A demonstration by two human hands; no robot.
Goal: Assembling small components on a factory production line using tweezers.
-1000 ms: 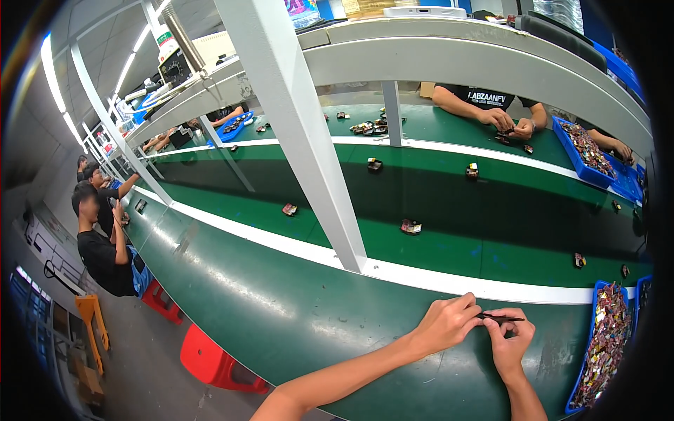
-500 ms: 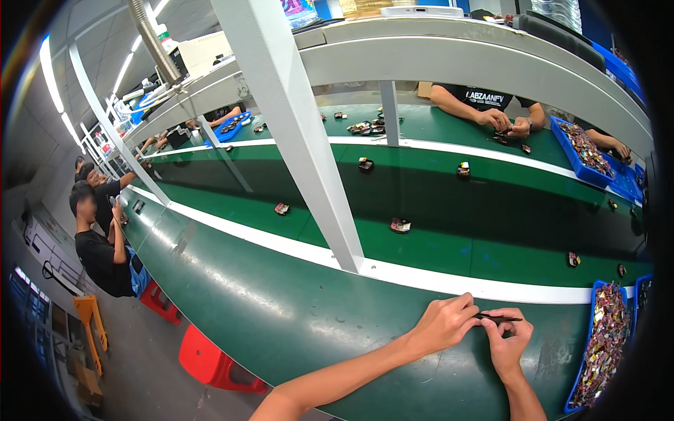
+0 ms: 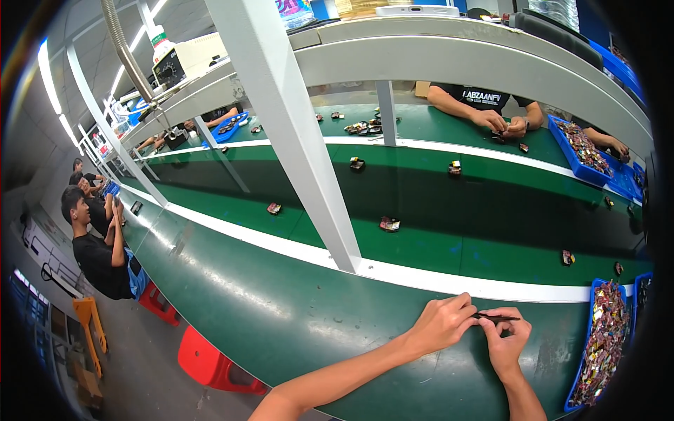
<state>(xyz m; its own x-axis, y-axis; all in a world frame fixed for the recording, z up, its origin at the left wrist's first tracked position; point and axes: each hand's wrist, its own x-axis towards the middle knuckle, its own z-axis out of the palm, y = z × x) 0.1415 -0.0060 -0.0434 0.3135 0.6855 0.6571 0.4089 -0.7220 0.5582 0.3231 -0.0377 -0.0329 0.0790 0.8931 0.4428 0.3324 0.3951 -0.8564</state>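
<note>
Over the green worktop [image 3: 295, 316], my left hand [image 3: 444, 323] and my right hand [image 3: 507, 334] meet at a thin, dark, flat piece [image 3: 500, 318]. My left fingers pinch its left end. The thumb and fingers of my right hand close on it from the other side. Seen edge-on and partly covered by fingers, its exact kind is unclear. To the right of my right hand stands a blue tray [image 3: 577, 382] heaped with small reddish, wire-like parts [image 3: 606, 344].
Beyond a white rail [image 3: 449, 282] runs a green conveyor belt [image 3: 428, 256] carrying small dark parts [image 3: 390, 224]. A white post [image 3: 295, 140] rises from the rail. Co-workers' hands [image 3: 502, 125] handle parts opposite. More people [image 3: 98, 238] and red stools [image 3: 214, 361] are at left.
Parts on the belt have shifted slightly left. At far left, a person has turned their head. My hands stay almost in place, still on the dark piece.
</note>
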